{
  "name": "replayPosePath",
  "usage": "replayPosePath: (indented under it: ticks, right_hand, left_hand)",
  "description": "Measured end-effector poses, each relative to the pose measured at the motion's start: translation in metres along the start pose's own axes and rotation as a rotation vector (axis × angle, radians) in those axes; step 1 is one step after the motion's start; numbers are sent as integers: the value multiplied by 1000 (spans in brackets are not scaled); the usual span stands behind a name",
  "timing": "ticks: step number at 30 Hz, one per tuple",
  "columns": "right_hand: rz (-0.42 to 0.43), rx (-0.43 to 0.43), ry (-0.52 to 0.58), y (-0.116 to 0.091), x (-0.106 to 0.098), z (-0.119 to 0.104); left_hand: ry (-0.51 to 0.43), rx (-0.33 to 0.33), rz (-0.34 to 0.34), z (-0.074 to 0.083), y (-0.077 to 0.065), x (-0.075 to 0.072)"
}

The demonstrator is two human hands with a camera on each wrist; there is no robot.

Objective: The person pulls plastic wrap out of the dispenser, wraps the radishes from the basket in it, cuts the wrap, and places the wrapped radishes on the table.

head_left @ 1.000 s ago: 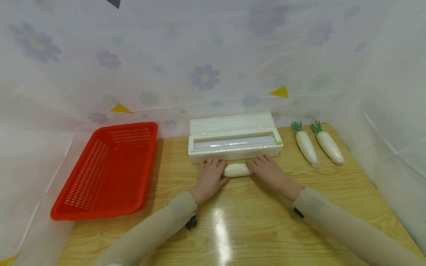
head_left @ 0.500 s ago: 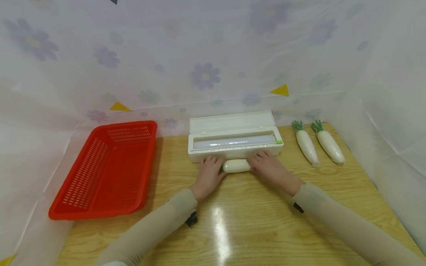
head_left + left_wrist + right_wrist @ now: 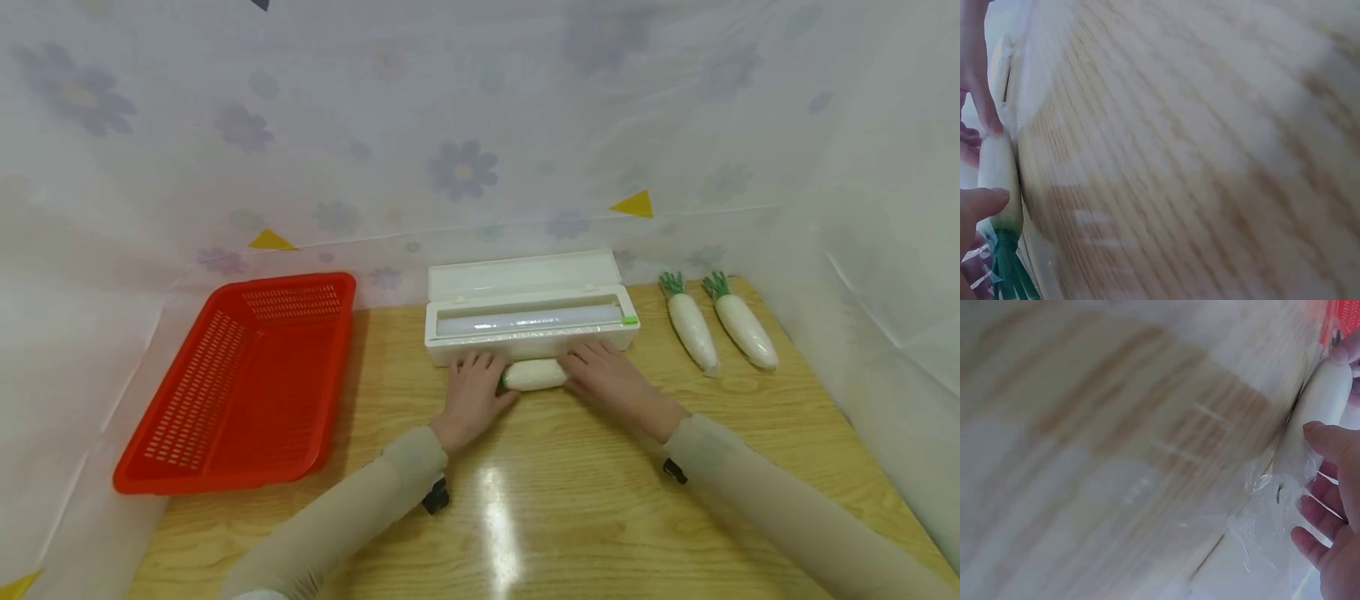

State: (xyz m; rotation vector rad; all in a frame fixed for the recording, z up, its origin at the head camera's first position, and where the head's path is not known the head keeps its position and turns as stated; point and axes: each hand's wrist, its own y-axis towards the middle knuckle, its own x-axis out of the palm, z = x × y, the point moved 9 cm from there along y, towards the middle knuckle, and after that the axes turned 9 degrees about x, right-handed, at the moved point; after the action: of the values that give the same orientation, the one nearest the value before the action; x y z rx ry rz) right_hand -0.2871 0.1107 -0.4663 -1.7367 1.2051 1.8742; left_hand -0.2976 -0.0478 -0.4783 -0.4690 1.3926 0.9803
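A white radish (image 3: 534, 375) with green leaves (image 3: 1010, 265) lies crosswise, just in front of a white cling film box (image 3: 532, 343). At its leafy end my left hand (image 3: 474, 392) grips it, thumb on the near side and fingers partly hidden behind. My right hand (image 3: 611, 382) holds the tapered end, its thumb on the radish (image 3: 1319, 406) and several fingers spread on the far side. Clear film (image 3: 1254, 525) shows around the tapered end in the right wrist view. Inside the box, whose lid stands up, is a film roll (image 3: 528, 320).
Two more white radishes (image 3: 692, 332) (image 3: 745, 332) with green tops lie at the back right of the wooden table (image 3: 570, 508). On the left stands a red perforated basket (image 3: 330, 400). A flowered white sheet (image 3: 465, 100) hangs behind and at the sides.
Both hands have shifted the radish slightly forward, closer to the box, mostly in the first half second. Since then it has hardly moved.
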Motion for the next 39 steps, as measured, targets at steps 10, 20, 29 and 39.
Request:
replayPosePath:
  ticks: [10,20,29,39]
  right_hand:
    - [19,77,3,-2,-11,15]
    - [271,320,182,-18,-58,91]
    - [107,523,321,-29,-29,134]
    - [153,508,438,-31,-22,139]
  left_hand:
    - [-14,1,27,0,0,1]
    - [0,81,35,24,14,-15]
    - [-47,197,90,67,68,-30]
    - [-75,195,9,99,134,-14]
